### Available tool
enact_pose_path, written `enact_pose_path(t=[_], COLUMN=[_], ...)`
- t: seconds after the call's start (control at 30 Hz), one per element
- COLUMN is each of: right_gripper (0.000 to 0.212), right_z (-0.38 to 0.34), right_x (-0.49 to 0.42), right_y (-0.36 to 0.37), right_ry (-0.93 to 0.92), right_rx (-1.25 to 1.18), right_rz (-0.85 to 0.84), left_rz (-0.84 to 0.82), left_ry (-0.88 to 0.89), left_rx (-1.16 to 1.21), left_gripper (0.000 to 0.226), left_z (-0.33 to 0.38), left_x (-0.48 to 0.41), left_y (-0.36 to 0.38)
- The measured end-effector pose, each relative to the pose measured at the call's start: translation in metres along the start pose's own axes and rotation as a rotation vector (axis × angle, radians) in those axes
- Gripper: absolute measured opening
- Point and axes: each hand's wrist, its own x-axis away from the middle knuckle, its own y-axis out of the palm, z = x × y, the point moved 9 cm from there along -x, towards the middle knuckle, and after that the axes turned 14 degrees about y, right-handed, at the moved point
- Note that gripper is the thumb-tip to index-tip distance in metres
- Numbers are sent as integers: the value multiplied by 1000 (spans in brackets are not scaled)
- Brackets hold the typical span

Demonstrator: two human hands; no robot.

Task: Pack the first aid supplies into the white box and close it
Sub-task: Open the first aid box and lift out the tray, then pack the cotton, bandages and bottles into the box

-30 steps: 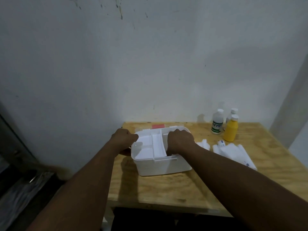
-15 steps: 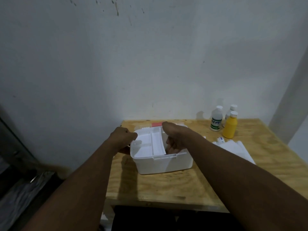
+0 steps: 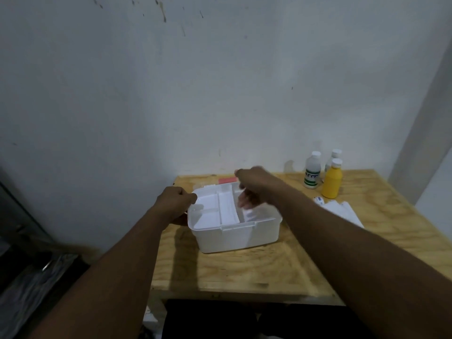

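The white box (image 3: pixel 234 238) stands open near the left of the wooden table (image 3: pixel 244 270), with a divided white tray (image 3: pixel 212 209) in its left part. My left hand (image 3: pixel 176 204) is clenched on the box's left rim. My right hand (image 3: pixel 254 182) hovers over the right side of the box, fingers pointing down above a small white item (image 3: pixel 249 214) inside. Motion blur hides whether they grip it. White packets (image 3: pixel 342 211) and a small roll (image 3: pixel 319 199) lie to the right of the box.
At the back right stand a clear bottle (image 3: pixel 312 172), a yellow bottle (image 3: pixel 332 182) and a third bottle (image 3: pixel 335 155) behind them. The box lid with a red patch (image 3: pixel 227 180) lies behind the box against the wall. Dark clutter lies left of the table.
My right hand left the tray's right edge, dipped into the right side of the box, then rose with fingers pointing down. My left hand stayed on the left rim.
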Motion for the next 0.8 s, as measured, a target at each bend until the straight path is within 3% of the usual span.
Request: enact_pose_path(t=[0.07, 0.17, 0.47, 0.7, 0.8], right_gripper=[31, 28, 23, 11, 10], right_z=[-18, -19, 74, 85, 90], right_x=[10, 22, 11, 8, 6], right_y=[-46, -101, -134, -128, -124], right_ry=[-140, -222, 85, -90, -88], right_rx=[-15, 105, 627, 838, 859], right_rz=[176, 357, 245, 444, 444], left_rz=[30, 74, 123, 169, 162], left_ry=[17, 45, 95, 98, 102], left_rx=[-17, -29, -43, -66, -67], left_gripper=[23, 21, 17, 17, 21], left_z=[0, 2, 13, 15, 16], left_x=[0, 0, 4, 14, 16], left_y=[-1, 0, 13, 12, 15])
